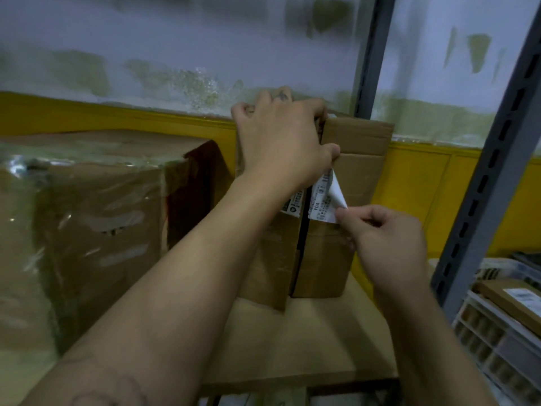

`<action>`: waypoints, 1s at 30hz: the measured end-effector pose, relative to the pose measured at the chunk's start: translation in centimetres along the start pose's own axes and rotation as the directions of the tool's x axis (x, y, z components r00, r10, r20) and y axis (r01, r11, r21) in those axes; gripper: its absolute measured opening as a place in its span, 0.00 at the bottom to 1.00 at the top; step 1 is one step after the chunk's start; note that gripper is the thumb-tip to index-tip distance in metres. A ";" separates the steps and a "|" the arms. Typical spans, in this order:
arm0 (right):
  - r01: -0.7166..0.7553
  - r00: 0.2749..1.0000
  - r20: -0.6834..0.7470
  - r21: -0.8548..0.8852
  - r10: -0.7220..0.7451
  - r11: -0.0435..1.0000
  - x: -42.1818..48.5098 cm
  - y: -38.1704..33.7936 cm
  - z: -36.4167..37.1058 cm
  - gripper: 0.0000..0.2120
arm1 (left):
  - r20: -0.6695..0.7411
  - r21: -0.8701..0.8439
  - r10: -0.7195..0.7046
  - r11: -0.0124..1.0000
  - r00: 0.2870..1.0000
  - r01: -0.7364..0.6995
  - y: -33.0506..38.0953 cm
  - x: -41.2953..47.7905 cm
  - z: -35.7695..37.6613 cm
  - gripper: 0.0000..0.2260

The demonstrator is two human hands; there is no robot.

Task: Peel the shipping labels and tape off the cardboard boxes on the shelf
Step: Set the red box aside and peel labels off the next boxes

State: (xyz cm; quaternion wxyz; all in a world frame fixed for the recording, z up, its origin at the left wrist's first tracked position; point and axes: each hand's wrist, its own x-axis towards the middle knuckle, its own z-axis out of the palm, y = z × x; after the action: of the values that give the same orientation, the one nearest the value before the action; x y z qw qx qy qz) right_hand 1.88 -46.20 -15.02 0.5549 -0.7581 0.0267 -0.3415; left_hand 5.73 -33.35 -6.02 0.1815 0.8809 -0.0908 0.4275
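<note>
On shelf, box upright; left hand grips its top edge at 12 o'clock, right hand pinches lifted label corner at 4 o'clock; best pull slow, low, toward 9, box braced

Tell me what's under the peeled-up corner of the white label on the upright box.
Plain brown cardboard box face lies beneath the corner, which the right hand pinches. The left hand and wrist cover the label at its upper left, hiding that part.
</note>
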 end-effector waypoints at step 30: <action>0.196 0.967 -0.127 -0.194 -0.223 0.961 0.2 -0.1 -4.7 0.17 | -0.005 0.023 0.023 0.999 1.000 -0.023 -0.4 0.6 0.7 0.18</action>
State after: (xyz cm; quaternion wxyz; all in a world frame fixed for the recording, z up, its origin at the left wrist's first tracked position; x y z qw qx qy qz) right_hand -0.57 -50.16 -14.10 0.4415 -0.7761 0.0179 -0.4498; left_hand 6.71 -33.25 -6.02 0.1669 0.8808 -0.0955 0.4328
